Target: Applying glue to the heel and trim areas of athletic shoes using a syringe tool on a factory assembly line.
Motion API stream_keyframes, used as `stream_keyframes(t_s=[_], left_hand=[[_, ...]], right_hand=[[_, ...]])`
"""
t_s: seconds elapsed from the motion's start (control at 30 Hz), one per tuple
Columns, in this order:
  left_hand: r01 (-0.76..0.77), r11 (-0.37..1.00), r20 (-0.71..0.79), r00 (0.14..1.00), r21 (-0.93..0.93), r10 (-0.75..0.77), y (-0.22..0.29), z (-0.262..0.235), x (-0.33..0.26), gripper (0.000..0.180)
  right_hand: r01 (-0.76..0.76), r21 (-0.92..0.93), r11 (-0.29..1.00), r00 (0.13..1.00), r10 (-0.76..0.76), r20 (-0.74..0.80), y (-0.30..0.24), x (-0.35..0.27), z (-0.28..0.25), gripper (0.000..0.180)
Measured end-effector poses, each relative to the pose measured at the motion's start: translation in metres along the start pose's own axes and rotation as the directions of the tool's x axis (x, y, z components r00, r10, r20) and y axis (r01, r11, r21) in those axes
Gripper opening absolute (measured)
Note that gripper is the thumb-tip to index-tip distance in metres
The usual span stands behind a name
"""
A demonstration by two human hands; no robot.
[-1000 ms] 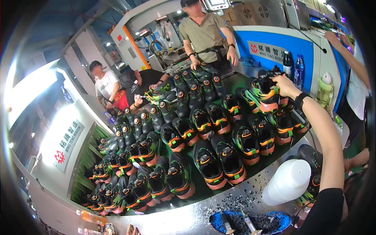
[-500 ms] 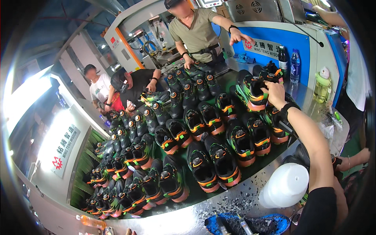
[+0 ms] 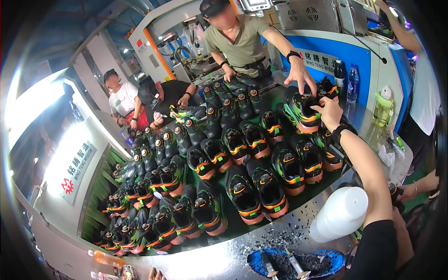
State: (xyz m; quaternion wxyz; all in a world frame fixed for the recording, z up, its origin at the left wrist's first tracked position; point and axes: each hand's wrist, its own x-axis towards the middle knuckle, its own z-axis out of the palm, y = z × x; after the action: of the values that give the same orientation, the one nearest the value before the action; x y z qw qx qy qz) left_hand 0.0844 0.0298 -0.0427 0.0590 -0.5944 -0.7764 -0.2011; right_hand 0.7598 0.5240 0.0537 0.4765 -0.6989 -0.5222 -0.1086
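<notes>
Right hand (image 3: 329,113): fingers pinch the rim of a black-green shoe (image 3: 297,112), far right among other shoes (image 3: 290,165). Co-worker's hand (image 3: 301,75) just above it. Left hand (image 3: 157,274): only fingertips visible; cannot tell grip.

The right hand (image 3: 329,113) is bare; 1 wide black band (image 3: 339,132) circles its wrist, but whether watch or strap is unclear. The forearm (image 3: 371,182) is bare up to a plain black sleeve (image 3: 375,249), short, hemmed near the elbow. Of the left hand (image 3: 153,274), only bare fingertips show.
</notes>
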Motion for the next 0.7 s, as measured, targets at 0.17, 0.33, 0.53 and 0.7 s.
stream_keyframes(t_s=[0.17,0.33,0.53,0.7], left_hand=[[0.009,1.000,0.022,1.000,0.009,-0.010,0.010,-0.003,0.006,0.034],[0.001,1.000,-0.002,1.000,0.001,-0.001,0.007,-0.004,0.008,0.033],[0.004,0.999,-0.019,1.000,0.032,-0.003,0.015,-0.007,0.011,0.029],[0.009,0.999,-0.051,0.999,0.037,-0.007,0.013,-0.017,0.004,0.028]], right_hand=[[-0.124,0.147,0.981,0.985,0.104,0.137,0.018,0.006,0.002,0.039],[0.003,0.373,0.928,0.959,-0.108,0.262,0.027,0.006,-0.003,0.034],[-0.229,0.415,0.880,0.831,-0.045,0.554,0.018,0.002,-0.043,0.016],[-0.255,0.357,0.899,0.721,-0.069,0.690,-0.017,-0.007,-0.106,0.012]])
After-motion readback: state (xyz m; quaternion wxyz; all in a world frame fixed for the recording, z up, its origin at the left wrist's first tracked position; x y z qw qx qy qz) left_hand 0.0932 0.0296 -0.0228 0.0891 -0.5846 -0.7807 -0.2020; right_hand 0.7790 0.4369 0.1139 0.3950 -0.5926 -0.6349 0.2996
